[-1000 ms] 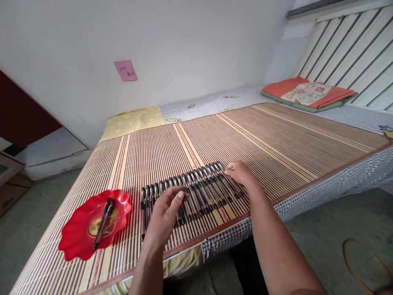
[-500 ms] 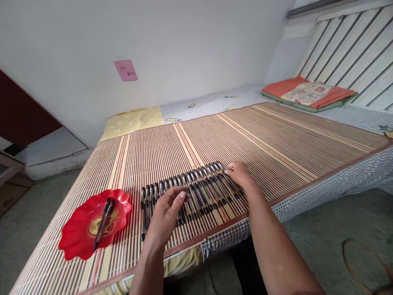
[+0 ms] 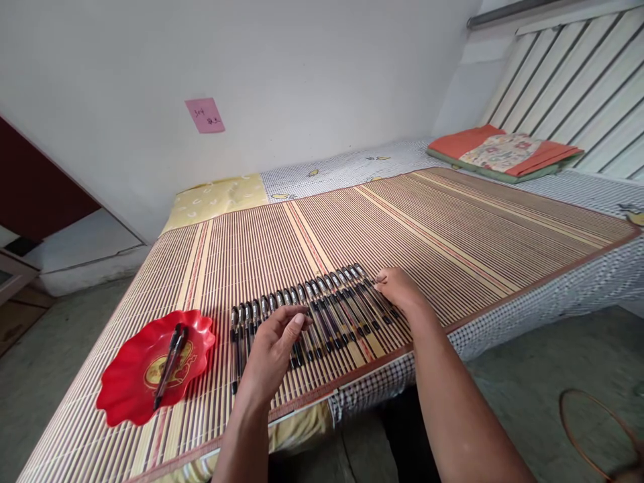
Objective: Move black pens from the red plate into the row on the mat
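A row of black-capped pens [image 3: 327, 315] with clear barrels lies side by side on the striped bamboo mat [image 3: 453, 255]. My left hand [image 3: 276, 339] is over the left-middle part of the row, fingers loosely bent and thumb apart, covering several pens. At the row's right end, my right hand [image 3: 397, 287] has its thumb and fingers pinched together on a pen, mostly hidden beneath them. On the left, a red scalloped plate [image 3: 118, 376] holds two dark pens [image 3: 171, 365] lying slantwise together.
The mat covers a bed with a checked sheet [image 3: 347, 161]. Folded orange and green bedding [image 3: 503, 151] lies at the far right by a white slatted headboard [image 3: 578, 94]. A pink note [image 3: 204, 115] is stuck on the wall. A thin loop [image 3: 563, 409] lies on the floor.
My right hand has shifted slightly to the right, away from the neighbouring pens. My left hand, the plate and the other pens stay put.
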Available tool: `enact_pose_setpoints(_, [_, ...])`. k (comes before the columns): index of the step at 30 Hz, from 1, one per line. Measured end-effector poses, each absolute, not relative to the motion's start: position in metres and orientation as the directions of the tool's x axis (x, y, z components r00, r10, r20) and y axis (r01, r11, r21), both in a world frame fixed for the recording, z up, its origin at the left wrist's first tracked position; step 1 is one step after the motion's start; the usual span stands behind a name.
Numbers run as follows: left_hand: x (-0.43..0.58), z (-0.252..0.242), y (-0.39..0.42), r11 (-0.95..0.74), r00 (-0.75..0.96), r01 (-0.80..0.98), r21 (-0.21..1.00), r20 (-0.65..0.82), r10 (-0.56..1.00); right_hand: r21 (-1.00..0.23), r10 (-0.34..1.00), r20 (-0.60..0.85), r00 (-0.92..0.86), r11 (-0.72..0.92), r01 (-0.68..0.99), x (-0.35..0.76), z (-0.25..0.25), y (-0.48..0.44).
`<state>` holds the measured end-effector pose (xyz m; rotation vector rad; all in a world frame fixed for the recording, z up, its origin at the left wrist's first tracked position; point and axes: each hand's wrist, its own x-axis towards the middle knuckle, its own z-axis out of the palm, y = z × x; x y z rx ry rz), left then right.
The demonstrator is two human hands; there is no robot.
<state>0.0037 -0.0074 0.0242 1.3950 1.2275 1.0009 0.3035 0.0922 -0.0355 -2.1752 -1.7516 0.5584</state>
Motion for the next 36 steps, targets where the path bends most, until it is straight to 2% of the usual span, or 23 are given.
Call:
enact_pose_setpoints(8, [0.004, 0.023, -0.007, -0.033, 0.156, 0.175, 0.984, 0.005, 0.988, -0.419, 0.968, -0.181, 0.173, -0.235, 0.877, 0.302, -0.032, 0.088])
enact_pose_setpoints(36, [0.004, 0.017, -0.007, -0.009, 0.200, 0.207, 0.978, -0.033, 0.979, -0.488, 0.966, -0.216, 0.142, -0.233, 0.841, 0.305, -0.024, 0.083])
